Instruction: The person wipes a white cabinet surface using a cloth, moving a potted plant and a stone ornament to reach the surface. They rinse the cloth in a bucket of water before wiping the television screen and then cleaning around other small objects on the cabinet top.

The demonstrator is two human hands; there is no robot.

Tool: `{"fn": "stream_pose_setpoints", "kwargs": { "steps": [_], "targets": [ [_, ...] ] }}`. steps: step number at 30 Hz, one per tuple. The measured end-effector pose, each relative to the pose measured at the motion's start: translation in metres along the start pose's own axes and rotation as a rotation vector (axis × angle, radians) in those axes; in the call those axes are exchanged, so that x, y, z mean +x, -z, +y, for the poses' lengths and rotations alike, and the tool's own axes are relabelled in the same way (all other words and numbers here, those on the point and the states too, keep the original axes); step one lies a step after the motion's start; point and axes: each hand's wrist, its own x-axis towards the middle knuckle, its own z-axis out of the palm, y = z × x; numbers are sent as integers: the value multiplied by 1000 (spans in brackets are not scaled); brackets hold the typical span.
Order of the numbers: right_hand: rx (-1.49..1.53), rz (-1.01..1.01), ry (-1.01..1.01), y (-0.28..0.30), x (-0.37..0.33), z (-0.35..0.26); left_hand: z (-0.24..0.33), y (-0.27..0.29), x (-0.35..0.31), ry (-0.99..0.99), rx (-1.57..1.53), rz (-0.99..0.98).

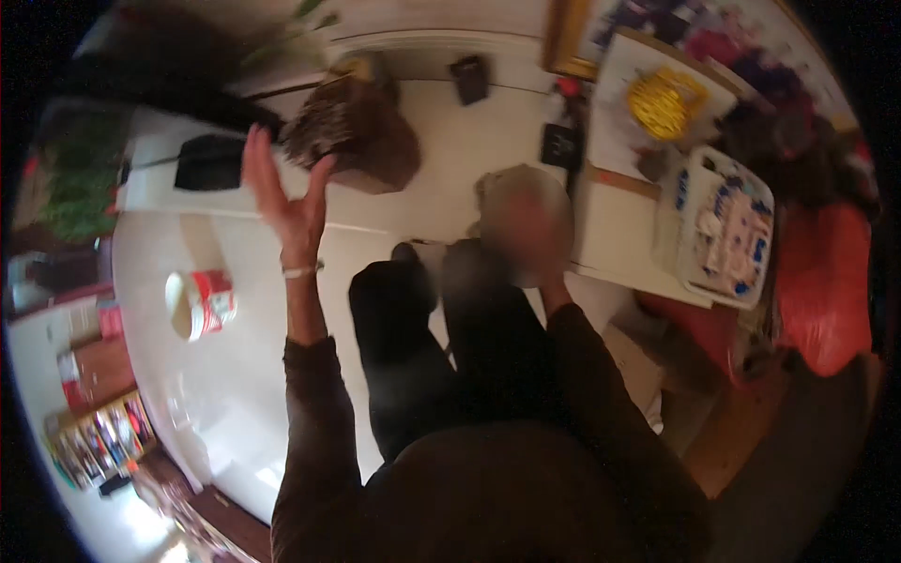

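My left hand (293, 211) is raised at the left, with its fingers stretched out and nothing in them. A pale band circles its wrist. Just beyond it stands a brown, crumpled bag-like thing (380, 145). My right hand (549, 253) is in front of my dark-trousered knees, mostly lost in a round blurred patch. Its fingers cannot be made out. Behind that patch shows the edge of a pale tan thing (490, 188), whose kind is unclear.
At the right, a white plastic tray (690, 239) holds small blue and pinkish pieces. A yellow bundle (666, 103) lies beyond it, with a red rounded thing (821, 281) beside. A white and red bucket (214, 298) lies tipped at left. A dark block (469, 80) stands at the far side.
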Motion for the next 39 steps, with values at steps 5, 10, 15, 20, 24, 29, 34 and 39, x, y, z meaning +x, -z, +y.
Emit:
{"fn": "stream_pose_setpoints", "kwargs": {
  "steps": [5, 10, 15, 20, 24, 29, 34, 39],
  "targets": [
    [14, -55, -48, 15, 8, -15, 74, -53, -27, 49, -354, -318],
    [-8, -70, -75, 26, 9, -11, 111, -178, -56, 364, -584, -593],
    [18, -242, -129, 25, 17, -19, 118, -270, -56, 332, -390, -510],
    [-59, -144, -79, 7, 7, -13, 121, -307, -54, 304, -280, -568],
    [-2, -97, -76, 13, 5, -17, 106, -308, -62, 283, -393, -461],
    [-23, 18, -36, 11, 1, -12, 70, -269, -74, 532, -452, -376],
    [-14, -22, -44, 15, 8, -19, 14, -237, -68, 618, -278, -313],
    [33, 105, -47, 13, 8, -15, 2, -245, -47, 559, -135, -283]
  ]
}}
